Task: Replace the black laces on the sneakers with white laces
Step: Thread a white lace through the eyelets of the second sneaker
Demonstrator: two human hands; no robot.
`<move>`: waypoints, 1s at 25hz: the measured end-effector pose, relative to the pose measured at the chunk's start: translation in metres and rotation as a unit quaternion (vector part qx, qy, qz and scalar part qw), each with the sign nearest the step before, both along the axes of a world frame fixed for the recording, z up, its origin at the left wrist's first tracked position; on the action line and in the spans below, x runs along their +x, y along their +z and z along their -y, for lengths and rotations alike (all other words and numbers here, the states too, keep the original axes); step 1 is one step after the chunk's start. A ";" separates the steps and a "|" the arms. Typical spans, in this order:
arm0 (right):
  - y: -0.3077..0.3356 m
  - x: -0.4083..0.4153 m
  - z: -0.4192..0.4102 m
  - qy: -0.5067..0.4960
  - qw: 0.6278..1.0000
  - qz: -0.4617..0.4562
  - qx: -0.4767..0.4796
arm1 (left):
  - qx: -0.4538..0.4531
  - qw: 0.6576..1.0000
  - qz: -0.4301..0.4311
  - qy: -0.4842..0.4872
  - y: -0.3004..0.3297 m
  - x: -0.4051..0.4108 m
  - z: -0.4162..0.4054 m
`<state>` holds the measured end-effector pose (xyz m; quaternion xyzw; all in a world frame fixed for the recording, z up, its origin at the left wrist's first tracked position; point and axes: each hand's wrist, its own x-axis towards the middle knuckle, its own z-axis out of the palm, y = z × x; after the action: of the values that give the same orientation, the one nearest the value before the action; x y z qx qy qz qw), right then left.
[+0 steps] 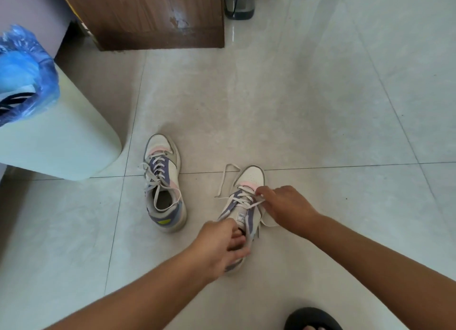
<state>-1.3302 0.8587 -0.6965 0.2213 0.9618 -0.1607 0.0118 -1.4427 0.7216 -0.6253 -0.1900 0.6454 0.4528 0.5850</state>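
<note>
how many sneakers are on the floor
2. One sneaker lies on the tiles to the left, untouched. The other sneaker is to its right, with the left hand gripping its heel end and the right hand pinching its white lace.

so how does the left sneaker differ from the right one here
The left sneaker stands alone, untouched; the right sneaker is held at the heel by the left hand while the right hand pinches its lace. The left's laces look threaded throughout; the right's trail loose. Both have white laces.
</note>
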 end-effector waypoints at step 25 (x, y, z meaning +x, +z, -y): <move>0.017 0.089 -0.108 -0.530 0.845 -0.042 0.056 | -0.024 0.776 -0.254 -0.577 -0.045 -0.026 0.013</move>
<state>-1.2408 0.9665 -0.6795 0.6909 0.7048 -0.0977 -0.1280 -1.4691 0.7081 -0.6700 0.3262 0.7699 0.0464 0.5465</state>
